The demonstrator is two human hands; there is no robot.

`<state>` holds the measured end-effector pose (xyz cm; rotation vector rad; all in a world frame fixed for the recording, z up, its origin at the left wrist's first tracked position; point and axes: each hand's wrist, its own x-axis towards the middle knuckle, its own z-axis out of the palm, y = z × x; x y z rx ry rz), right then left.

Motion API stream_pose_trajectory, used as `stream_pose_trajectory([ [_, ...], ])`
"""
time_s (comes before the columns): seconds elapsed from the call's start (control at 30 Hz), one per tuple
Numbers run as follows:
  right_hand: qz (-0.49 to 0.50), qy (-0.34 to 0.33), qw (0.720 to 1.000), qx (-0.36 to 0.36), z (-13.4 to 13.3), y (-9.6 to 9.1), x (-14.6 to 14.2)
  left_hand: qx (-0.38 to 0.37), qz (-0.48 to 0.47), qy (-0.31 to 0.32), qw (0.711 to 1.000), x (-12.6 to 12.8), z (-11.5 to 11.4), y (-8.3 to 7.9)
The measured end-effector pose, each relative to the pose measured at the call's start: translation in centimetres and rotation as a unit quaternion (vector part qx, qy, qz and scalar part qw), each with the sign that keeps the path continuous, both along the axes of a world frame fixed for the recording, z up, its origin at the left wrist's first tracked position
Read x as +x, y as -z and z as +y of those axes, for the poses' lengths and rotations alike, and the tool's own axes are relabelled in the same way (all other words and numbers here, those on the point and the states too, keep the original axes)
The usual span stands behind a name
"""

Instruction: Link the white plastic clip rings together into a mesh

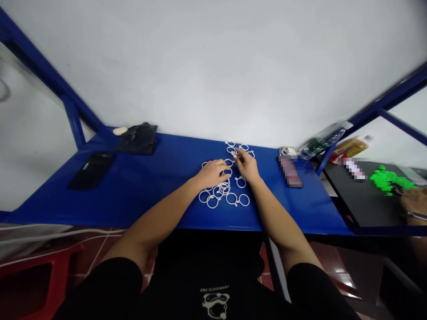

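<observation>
On the blue worktop, white curtain rings lie at six o'clock from the left hand and eleven from the right hand; whether either curled grip holds one, I cannot tell.

This looks like a small workshop for simple handwork: a blue table with a metal frame stands against a plain wall, loose white rings spread on it. Right of the table, another person sits by green pieces; below it are floor tiles.
</observation>
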<state>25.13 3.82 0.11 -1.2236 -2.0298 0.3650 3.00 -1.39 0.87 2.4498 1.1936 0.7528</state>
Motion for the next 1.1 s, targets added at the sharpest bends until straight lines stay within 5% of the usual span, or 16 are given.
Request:
stream_pose_trajectory([
  [0.23, -0.012, -0.087, 0.996, -0.009, 0.8, 1.1, 0.0, -0.033, 0.076, -0.015, 0.996, 0.2, -0.3, -0.2],
  [1.1, -0.12, -0.144, 0.982, 0.027, 0.8, 0.7, 0.4, -0.013, 0.042, -0.035, 0.998, -0.3, 0.2, 0.5],
])
